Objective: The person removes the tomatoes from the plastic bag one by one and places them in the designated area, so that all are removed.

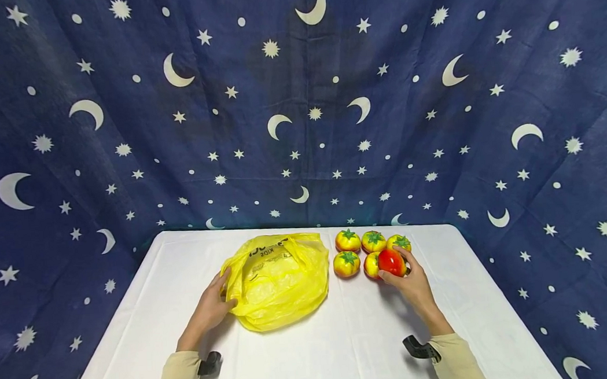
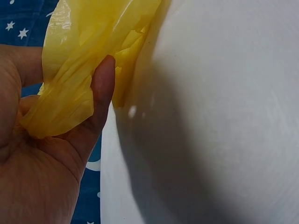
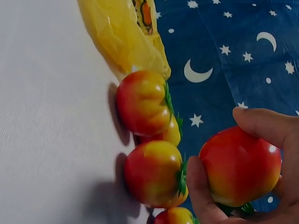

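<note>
A yellow plastic bag [image 1: 289, 295] with dark lettering lies on the left part of the table, its mouth spread. My left hand [image 1: 212, 302] grips the bag's left edge, the film bunched between thumb and fingers in the left wrist view. To the right of the bag, several red-and-yellow toy tomatoes [image 1: 347, 264] with green leafy tops stand in two rows. My right hand [image 1: 412, 282] holds another tomato [image 3: 240, 165] between thumb and fingers, above the near row. Its glossy red side faces up and its green top points down. In the head view it partly covers a tomato behind it.
A white cloth covers the table [image 1: 365, 348]. Behind it hangs a dark blue curtain [image 1: 298, 97] with moons and stars. Black straps [image 1: 420, 348] with cameras sit at both wrists.
</note>
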Demonstrator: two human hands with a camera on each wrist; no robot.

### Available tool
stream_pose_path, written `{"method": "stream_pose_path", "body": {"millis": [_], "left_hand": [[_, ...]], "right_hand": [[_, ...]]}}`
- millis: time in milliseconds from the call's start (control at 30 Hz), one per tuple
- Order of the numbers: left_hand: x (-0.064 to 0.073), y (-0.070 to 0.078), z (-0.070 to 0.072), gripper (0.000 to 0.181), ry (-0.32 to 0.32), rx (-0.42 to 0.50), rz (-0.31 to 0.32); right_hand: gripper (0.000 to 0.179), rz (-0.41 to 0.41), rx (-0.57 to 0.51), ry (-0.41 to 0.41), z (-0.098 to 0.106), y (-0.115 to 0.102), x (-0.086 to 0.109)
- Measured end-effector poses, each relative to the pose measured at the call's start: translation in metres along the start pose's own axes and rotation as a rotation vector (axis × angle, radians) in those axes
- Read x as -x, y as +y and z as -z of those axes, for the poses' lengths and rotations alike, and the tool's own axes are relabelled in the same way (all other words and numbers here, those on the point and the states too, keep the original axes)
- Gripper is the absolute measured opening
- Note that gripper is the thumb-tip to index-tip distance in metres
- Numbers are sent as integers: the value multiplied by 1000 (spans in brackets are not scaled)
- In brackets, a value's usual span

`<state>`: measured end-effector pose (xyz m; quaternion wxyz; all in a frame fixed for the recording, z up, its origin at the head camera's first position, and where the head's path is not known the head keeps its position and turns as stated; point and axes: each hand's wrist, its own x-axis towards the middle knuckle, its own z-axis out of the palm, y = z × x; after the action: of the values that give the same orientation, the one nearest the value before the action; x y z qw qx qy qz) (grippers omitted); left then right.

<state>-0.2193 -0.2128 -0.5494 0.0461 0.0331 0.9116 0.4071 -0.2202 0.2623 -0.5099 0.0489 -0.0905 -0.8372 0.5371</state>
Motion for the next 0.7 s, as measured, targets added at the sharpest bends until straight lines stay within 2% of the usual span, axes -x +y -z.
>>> {"method": "stream_pose_path", "body": {"millis": [267,700], "left_hand": [[-1,-1,-1,87,5,-4,-5],[2,-1,1,87,-4,3,-29]], "right_hand": [[80,-24,20,21,12,9,0],[59,-77,6,-9,26,13,3]]}}
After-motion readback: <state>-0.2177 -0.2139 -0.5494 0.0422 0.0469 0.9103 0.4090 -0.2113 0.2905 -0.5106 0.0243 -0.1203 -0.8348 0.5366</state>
